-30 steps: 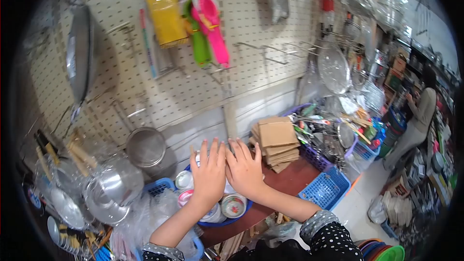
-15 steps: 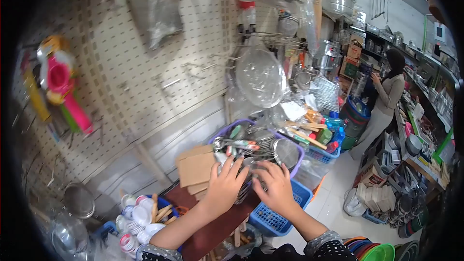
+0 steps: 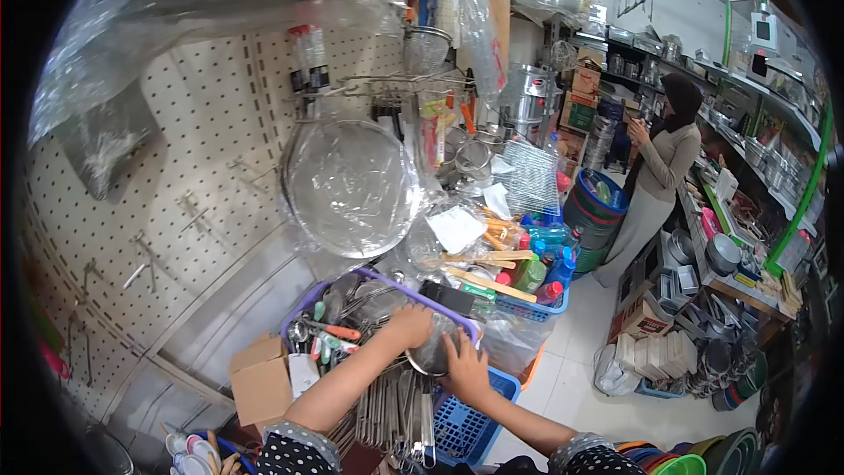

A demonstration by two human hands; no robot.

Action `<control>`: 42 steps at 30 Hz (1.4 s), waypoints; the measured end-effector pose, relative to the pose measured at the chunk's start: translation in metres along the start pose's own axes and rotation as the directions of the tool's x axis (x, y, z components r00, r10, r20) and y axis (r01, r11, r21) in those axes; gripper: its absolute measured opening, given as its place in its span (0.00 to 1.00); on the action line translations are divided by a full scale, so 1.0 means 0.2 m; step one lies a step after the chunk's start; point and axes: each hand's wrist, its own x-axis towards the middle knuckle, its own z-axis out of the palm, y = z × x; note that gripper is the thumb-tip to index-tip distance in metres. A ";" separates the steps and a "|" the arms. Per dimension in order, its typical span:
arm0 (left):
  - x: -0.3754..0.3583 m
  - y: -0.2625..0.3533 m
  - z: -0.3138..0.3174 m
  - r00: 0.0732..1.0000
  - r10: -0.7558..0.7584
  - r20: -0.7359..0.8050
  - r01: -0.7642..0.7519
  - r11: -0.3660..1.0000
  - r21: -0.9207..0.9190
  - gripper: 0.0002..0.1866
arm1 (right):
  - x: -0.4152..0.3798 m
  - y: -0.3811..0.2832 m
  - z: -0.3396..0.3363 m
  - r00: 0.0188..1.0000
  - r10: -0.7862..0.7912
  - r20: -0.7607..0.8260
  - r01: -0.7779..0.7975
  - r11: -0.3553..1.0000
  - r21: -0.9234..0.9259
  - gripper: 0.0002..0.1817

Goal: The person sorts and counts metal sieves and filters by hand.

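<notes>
A round wire-mesh strainer [image 3: 427, 354] lies over the near right side of a purple basket [image 3: 437, 303], a long metal handle below it. My left hand [image 3: 410, 325] is closed at the strainer's upper edge, its fingertips partly hidden. At the strainer's right side, my right hand [image 3: 467, 373] has its fingers bent over the rim. Below my hands hangs a row of metal utensil handles [image 3: 382, 409]. Spoons and tools with orange and green handles [image 3: 332, 334] fill the basket's left part.
A cardboard box [image 3: 261, 380] stands left of the basket. A blue crate [image 3: 466, 422] sits under my right hand. Beyond are bottles [image 3: 532, 273] and a large wrapped strainer [image 3: 353, 186] on the pegboard. Another person [image 3: 665, 154] stands in the aisle at right.
My view has turned to the right and the purple basket shows more fully. Both hands were spread apart above the utensils; now they have come together on the round strainer.
</notes>
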 end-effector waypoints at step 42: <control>-0.24 -0.18 -0.29 0.899 0.166 -0.404 -0.384 0.744 -0.548 0.16 | 0.21 0.29 -0.59 0.909 -0.402 0.109 0.219 0.685 0.695 0.57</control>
